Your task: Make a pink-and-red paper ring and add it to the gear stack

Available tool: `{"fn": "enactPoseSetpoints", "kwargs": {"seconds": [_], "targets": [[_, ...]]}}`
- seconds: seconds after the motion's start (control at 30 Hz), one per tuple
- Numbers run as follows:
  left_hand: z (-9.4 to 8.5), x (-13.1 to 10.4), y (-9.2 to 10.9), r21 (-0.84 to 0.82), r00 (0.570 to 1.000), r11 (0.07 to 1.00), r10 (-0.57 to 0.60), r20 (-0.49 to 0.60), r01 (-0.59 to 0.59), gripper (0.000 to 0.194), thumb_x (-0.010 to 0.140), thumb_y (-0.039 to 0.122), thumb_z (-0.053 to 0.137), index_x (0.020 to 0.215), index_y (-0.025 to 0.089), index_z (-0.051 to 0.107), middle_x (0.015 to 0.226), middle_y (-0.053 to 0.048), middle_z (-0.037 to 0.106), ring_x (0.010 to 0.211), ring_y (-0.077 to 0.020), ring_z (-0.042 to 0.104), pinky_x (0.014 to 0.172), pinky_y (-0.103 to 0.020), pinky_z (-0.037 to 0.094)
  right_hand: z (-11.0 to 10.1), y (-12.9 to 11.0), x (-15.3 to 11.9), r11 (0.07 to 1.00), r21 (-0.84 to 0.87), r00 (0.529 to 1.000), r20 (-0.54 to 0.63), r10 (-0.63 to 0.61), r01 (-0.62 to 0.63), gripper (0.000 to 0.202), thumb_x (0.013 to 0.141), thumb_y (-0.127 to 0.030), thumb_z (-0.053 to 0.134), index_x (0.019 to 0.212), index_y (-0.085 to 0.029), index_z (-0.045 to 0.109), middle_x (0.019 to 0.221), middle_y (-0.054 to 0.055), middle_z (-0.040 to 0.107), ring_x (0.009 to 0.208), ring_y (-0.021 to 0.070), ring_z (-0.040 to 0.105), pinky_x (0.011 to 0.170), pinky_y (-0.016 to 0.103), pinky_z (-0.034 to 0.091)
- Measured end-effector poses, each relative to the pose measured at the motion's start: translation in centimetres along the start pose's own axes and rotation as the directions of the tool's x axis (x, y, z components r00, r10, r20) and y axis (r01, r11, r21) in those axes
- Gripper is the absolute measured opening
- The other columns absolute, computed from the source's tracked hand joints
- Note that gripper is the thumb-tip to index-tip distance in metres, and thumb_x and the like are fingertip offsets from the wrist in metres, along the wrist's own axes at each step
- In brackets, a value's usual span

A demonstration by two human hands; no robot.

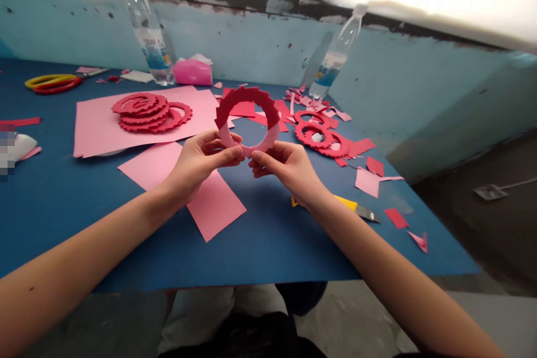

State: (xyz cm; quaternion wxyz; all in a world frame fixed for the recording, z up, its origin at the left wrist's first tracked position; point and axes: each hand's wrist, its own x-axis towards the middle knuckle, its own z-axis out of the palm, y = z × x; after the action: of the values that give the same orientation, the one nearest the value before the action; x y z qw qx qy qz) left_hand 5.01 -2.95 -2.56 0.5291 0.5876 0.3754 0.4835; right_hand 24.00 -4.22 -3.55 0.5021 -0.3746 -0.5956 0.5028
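Note:
Between my two hands a folded paper ring (246,95) stands upright above the table, red along its top and pink at the bottom, with a toothed outer edge. My left hand (205,159) pinches its lower left part between thumb and fingers. On the lower right, my right hand (285,165) grips the ring the same way, the two thumbs almost meeting. Below my left hand lies a sheet of pink paper (218,207). A yellow-handled cutter knife (346,202) rests on the table, partly behind my right forearm.
Finished red rings (140,112) are piled on large pink sheets (90,128) at left; more rings (321,134) lie at right among paper scraps (310,102). Two bottles (151,39) (338,56), a pink tissue pack (193,71) and scissors (54,84) stand or lie along the back of the blue table (268,251).

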Motion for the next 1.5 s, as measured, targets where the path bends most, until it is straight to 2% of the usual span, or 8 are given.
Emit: {"fn": "enactPoseSetpoints", "kwargs": {"seconds": [0.13, 0.3, 0.47, 0.67, 0.83, 1.27, 1.4, 1.5], "targets": [[-0.5, 0.1, 0.3, 0.081, 0.999, 0.996, -0.027, 0.045, 0.023, 0.03, 0.077, 0.034, 0.081, 0.098, 0.017, 0.068, 0.087, -0.005, 0.076, 0.081, -0.0162, 0.07, 0.077, -0.029, 0.056, -0.7, -0.3, 0.3, 0.996, -0.072, 0.999, -0.021, -0.049, 0.048, 0.033, 0.077, -0.044, 0.078, 0.093, -0.016, 0.069, 0.087, 0.003, 0.071, 0.078, 0.015, 0.068, 0.071, 0.03, 0.06], [-0.9, 0.2, 0.0, 0.231, 0.985, 0.973, -0.038, 0.168, -0.002, 0.032, 0.079, 0.035, 0.079, 0.103, 0.017, 0.067, 0.082, -0.004, 0.076, 0.079, -0.0174, 0.072, 0.074, -0.028, 0.056, -1.8, -0.4, 0.7, 0.988, -0.068, 0.974, -0.172, -0.15, 0.14, 0.033, 0.082, -0.039, 0.072, 0.106, -0.02, 0.06, 0.088, 0.001, 0.071, 0.077, 0.0137, 0.068, 0.073, 0.03, 0.059], [-1.1, 0.2, -0.6, 0.396, 0.972, 0.908, 0.051, 0.228, -0.141, 0.036, 0.081, 0.031, 0.075, 0.112, 0.018, 0.062, 0.089, -0.004, 0.076, 0.084, -0.0204, 0.074, 0.076, -0.031, 0.057, -1.8, -0.8, 0.4, 0.924, -0.284, 0.951, -0.099, -0.292, 0.254, 0.019, 0.089, -0.026, 0.061, 0.106, -0.019, 0.065, 0.086, 0.001, 0.07, 0.078, 0.013, 0.068, 0.074, 0.029, 0.056], [-0.9, 0.0, -0.3, 0.442, 0.964, 0.872, 0.113, 0.24, -0.212, 0.02, 0.084, 0.027, 0.07, 0.102, 0.018, 0.067, 0.095, -0.005, 0.077, 0.088, -0.0214, 0.075, 0.083, -0.034, 0.058, -1.4, -1.3, 0.0, 0.827, -0.42, 0.899, -0.057, -0.434, 0.373, 0.019, 0.093, -0.021, 0.054, 0.105, -0.021, 0.069, 0.096, 0.001, 0.072, 0.08, 0.0136, 0.069, 0.074, 0.029, 0.057], [-1.0, 0.0, -0.5, 0.435, 0.973, 0.881, 0.1, 0.209, -0.184, 0.016, 0.083, 0.028, 0.07, 0.095, 0.019, 0.068, 0.093, -0.005, 0.077, 0.09, -0.023, 0.075, 0.086, -0.035, 0.058, -1.0, -1.4, -0.3, 0.805, -0.488, 0.91, -0.047, -0.412, 0.339, 0.021, 0.094, -0.022, 0.053, 0.105, -0.023, 0.071, 0.096, 0.001, 0.072, 0.076, 0.0142, 0.067, 0.072, 0.031, 0.057], [-1.1, 0.1, -0.7, 0.427, 0.97, 0.88, 0.129, 0.206, -0.207, 0.012, 0.081, 0.028, 0.071, 0.089, 0.018, 0.069, 0.093, -0.005, 0.077, 0.092, -0.0232, 0.074, 0.089, -0.037, 0.058, -0.3, -1.3, -0.3, 0.838, -0.428, 0.916, -0.056, -0.397, 0.337, 0.021, 0.095, -0.023, 0.053, 0.105, -0.021, 0.071, 0.097, 0.002, 0.072, 0.072, 0.0131, 0.066, 0.071, 0.03, 0.056], [-1.3, 0.2, -0.7, 0.43, 0.969, 0.88, 0.114, 0.22, -0.201, 0.015, 0.082, 0.029, 0.071, 0.092, 0.018, 0.07, 0.096, -0.006, 0.077, 0.093, -0.0235, 0.074, 0.089, -0.037, 0.058, -0.5, -1.4, -0.4, 0.84, -0.448, 0.93, -0.047, -0.365, 0.307, 0.025, 0.095, -0.027, 0.056, 0.118, -0.021, 0.066, 0.1, 0.003, 0.072, 0.081, 0.0155, 0.068, 0.076, 0.032, 0.056], [-1.4, 0.3, -0.7, 0.435, 0.97, 0.883, 0.086, 0.225, -0.18, 0.018, 0.082, 0.03, 0.071, 0.096, 0.018, 0.069, 0.1, -0.007, 0.077, 0.096, -0.0242, 0.074, 0.09, -0.037, 0.058, -0.9, -1.4, -0.3, 0.873, -0.417, 0.944, -0.088, -0.317, 0.254, 0.029, 0.096, -0.034, 0.056, 0.121, -0.023, 0.062, 0.095, 0.002, 0.071, 0.087, 0.0171, 0.069, 0.079, 0.032, 0.056]]}}
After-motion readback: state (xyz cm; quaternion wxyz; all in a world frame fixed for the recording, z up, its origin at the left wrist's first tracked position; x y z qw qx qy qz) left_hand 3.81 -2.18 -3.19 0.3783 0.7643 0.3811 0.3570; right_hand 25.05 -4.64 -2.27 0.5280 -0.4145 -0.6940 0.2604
